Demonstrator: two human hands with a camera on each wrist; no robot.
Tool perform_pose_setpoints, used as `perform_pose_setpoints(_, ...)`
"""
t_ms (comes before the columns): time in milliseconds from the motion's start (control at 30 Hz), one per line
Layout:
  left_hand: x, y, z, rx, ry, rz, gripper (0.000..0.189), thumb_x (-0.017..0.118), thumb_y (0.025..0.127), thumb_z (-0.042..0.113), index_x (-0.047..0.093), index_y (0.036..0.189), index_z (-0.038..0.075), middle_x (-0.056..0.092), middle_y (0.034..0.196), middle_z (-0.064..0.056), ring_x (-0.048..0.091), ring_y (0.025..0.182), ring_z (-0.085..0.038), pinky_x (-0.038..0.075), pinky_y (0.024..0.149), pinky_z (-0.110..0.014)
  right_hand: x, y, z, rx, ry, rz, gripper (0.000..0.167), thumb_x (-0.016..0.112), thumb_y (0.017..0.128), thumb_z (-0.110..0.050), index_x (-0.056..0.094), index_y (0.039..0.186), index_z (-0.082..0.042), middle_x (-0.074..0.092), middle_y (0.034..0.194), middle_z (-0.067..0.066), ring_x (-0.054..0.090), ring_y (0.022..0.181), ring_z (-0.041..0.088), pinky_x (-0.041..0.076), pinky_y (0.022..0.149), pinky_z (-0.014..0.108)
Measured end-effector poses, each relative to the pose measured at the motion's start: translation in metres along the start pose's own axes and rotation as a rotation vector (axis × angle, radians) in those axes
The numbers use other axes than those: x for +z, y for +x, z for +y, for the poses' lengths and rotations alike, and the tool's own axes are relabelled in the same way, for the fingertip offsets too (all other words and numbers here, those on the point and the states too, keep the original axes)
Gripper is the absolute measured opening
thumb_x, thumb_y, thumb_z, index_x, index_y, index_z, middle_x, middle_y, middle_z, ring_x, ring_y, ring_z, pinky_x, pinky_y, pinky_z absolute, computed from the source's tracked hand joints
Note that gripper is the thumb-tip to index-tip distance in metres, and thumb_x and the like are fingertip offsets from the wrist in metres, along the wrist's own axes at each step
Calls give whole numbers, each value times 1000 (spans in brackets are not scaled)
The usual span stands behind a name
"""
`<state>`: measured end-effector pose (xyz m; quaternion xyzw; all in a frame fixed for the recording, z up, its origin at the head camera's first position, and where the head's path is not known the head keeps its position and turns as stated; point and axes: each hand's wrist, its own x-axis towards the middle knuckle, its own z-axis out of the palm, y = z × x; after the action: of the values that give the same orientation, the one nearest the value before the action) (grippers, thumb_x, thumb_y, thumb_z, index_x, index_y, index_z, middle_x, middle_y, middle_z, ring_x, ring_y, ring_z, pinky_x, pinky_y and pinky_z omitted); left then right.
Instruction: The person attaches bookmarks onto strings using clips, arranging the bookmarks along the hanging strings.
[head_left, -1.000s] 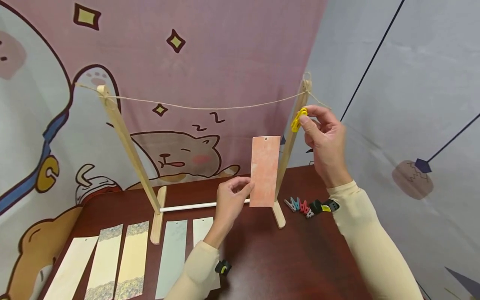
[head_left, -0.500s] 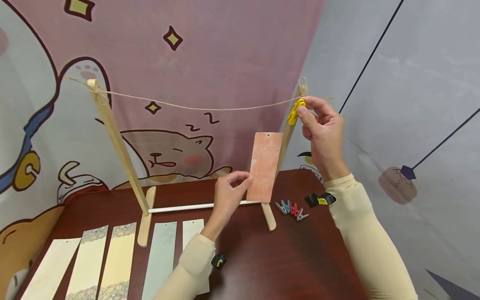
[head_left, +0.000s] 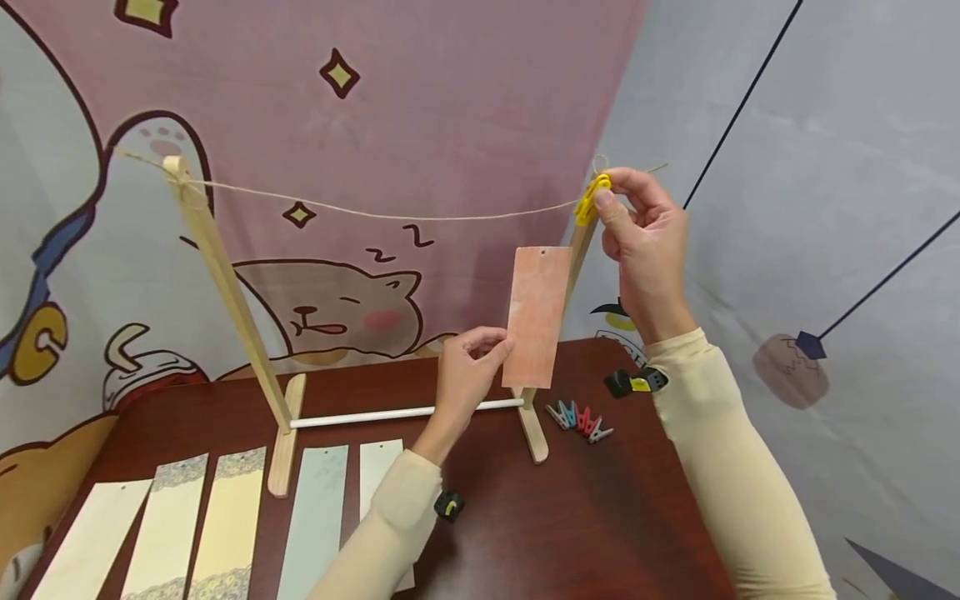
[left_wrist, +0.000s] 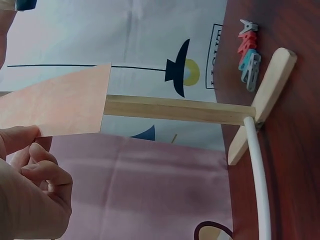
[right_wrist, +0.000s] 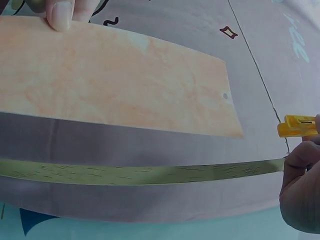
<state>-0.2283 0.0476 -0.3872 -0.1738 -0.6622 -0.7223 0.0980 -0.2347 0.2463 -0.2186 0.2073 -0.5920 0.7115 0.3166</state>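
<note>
My left hand (head_left: 468,371) pinches a pinkish-orange paper bookmark (head_left: 538,317) by its left edge, thumb on the front. The bookmark stands nearly upright, its small punched hole at the top. Between thumb and fingers, my right hand (head_left: 648,242) pinches a yellow clothespin (head_left: 592,200) at the right end of the twine (head_left: 420,218). In the right wrist view the yellow clothespin (right_wrist: 298,126) overlaps the twine (right_wrist: 265,85), while the bookmark (right_wrist: 130,80) is apart from it. The twine sags between two wooden posts, tied near their tops.
A left post (head_left: 232,300) and a right post (left_wrist: 180,109) stand on wooden feet joined by a white rod (head_left: 360,417). Several clothespins (head_left: 579,421) lie beside the right foot. Several bookmarks, such as a grey-green one (head_left: 315,517), lie at the table's left front.
My right hand has raised the yellow clothespin from below the twine's right end up to it. My left hand has lifted the bookmark slightly. The head view has shifted a little.
</note>
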Motion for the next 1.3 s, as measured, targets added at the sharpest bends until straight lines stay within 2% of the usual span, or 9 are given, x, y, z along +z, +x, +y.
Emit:
perform_pose_setpoints(233,9,9,2,2,-20,-11,8,83,97,6,84,102,0,78,87,-10,67,78,-25,49,66,-24,4,10,-8,-5,-21,9,19,80,100,-4,77,118,1,69,105,15,35,51,18,24,47,24)
perform_pose_setpoints(500,19,18,4,9,-8,-16,9,83,97,7,84,103,0,77,87,-7,63,73,-11,48,65,-23,6,22,-16,-13,-67,15,18,82,97,-1,80,115,1,72,103,16,37,48,17,24,46,23)
perform_pose_setpoints(700,22,22,4,16,18,-18,9,84,97,10,85,104,4,78,89,-9,64,73,-11,48,64,-23,3,30,-19,44,-99,15,19,84,95,1,80,114,0,73,102,14,38,46,15,27,44,23)
perform_pose_setpoints(1000,18,31,9,36,21,4,9,84,98,11,85,103,4,78,88,-6,66,74,-18,49,63,-23,-2,36,-19,81,-240,-51,20,86,95,-7,82,115,-5,76,110,12,39,48,10,28,44,19)
perform_pose_setpoints(1233,17,35,13,41,27,17,9,84,98,12,85,103,6,77,86,-8,64,68,-13,49,59,-22,-7,36,-16,54,-318,-115,20,85,97,-11,83,116,-4,74,110,14,36,48,11,31,44,18)
perform_pose_setpoints(1300,18,35,14,33,17,13,9,84,97,12,85,103,5,77,84,-11,63,66,-14,48,58,-23,-7,36,-16,57,-331,-131,20,85,97,-9,83,116,-4,74,111,13,50,55,10,36,48,18)
